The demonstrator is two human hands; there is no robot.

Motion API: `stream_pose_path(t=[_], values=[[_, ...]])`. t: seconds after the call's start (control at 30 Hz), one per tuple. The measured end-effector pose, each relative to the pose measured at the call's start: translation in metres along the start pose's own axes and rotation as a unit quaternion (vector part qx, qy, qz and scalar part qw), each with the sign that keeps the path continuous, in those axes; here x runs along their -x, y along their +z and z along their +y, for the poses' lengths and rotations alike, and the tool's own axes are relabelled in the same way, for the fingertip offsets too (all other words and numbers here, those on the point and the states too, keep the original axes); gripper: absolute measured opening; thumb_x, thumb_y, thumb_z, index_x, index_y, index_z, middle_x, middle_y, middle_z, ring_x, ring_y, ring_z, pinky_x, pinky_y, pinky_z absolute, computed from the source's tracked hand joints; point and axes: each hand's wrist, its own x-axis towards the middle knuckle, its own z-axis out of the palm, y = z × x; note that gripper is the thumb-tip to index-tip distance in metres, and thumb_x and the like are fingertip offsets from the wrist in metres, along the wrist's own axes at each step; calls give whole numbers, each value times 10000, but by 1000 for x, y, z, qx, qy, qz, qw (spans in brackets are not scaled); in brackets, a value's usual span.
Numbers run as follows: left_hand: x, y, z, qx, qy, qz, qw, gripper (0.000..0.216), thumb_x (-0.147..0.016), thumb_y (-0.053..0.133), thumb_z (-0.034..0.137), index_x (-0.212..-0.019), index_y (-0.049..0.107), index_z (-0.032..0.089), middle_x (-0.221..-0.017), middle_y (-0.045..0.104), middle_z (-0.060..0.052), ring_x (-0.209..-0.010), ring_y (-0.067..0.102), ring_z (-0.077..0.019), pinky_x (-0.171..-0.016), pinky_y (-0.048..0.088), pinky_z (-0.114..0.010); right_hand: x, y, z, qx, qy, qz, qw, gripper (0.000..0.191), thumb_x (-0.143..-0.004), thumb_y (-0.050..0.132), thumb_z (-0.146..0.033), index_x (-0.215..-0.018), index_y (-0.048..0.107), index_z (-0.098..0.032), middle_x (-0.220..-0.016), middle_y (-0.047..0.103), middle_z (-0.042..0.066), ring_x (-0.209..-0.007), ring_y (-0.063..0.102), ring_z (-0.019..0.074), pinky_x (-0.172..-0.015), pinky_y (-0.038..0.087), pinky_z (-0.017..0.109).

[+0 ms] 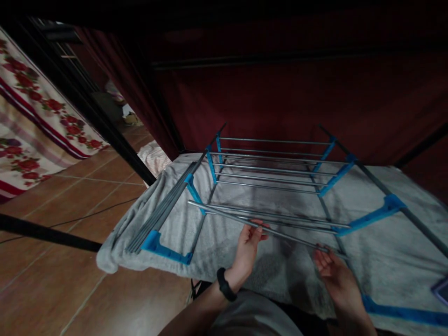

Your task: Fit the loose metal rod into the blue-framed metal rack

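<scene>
At lower centre, the left hand [249,242] gripped a steel rod [280,232]; the right hand [332,268], fingers open, touched its end. The rack [276,177] lay on a grey towel [224,242].

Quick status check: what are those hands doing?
Left hand pinching a loose metal rod. Right hand supporting its other end. Blue-jointed rack lies behind on grey towel.

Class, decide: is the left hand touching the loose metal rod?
Touching. The head view shows the left hand with its fingers closed around the loose metal rod, which slants over the grey towel.
</scene>
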Motion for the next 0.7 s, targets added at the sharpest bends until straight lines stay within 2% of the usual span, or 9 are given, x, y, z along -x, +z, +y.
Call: stream_pose_path(t=[0.13,0.23,0.33,0.4,0.57,0.7], values=[[-2,16,6,-48,48,-63,996,385,-980,751,578,-1170,711,246,-1144,797,-106,-1124,734,-255,-1016,558,-412,12,22,15,-12,33,-43,998,139,-817,749,-151,-898,769,-262,-876,791,2,-796,789,154,-765,697,253],[-4,23,14,-109,98,-116,982,381,-1053,645,574,-1253,672,251,-1153,789,-100,-1147,722,-250,-1082,524,-425,28,40,28,6,80,-105,991,110,-840,749,-171,-898,772,-262,-936,821,29,-874,810,183,-802,700,300],[-11,25,33,-174,162,-137,962,395,-1097,563,565,-1305,646,239,-1122,771,-91,-1114,713,-245,-1087,512,-421,45,57,38,45,144,-162,975,130,-866,754,-191,-983,790,-234,-1066,845,71,-957,817,189,-849,694,320],[-17,24,49,-206,199,-136,948,389,-1115,529,553,-1301,644,232,-1096,755,-83,-1080,704,-237,-1068,514,-404,52,63,42,63,168,-176,968,147,-863,757,-185,-1002,799,-213,-1058,846,79,-916,812,181,-826,689,310],[-24,19,85,-288,274,-146,906,410,-1146,457,515,-1346,651,215,-1034,724,-72,-976,690,-219,-967,541,-358,47,56,43,69,136,-147,977,140,-818,776,-163,-942,800,-224,-942,833,37,-819,788,160,-768,675,275],[-21,18,97,-363,332,-176,853,402,-1156,438,427,-1409,661,210,-1145,753,-117,-1084,710,-249,-1028,549,-384,32,39,39,46,95,-154,982,164,-805,788,-152,-939,790,-246,-938,828,16,-823,790,163,-761,686,283]])
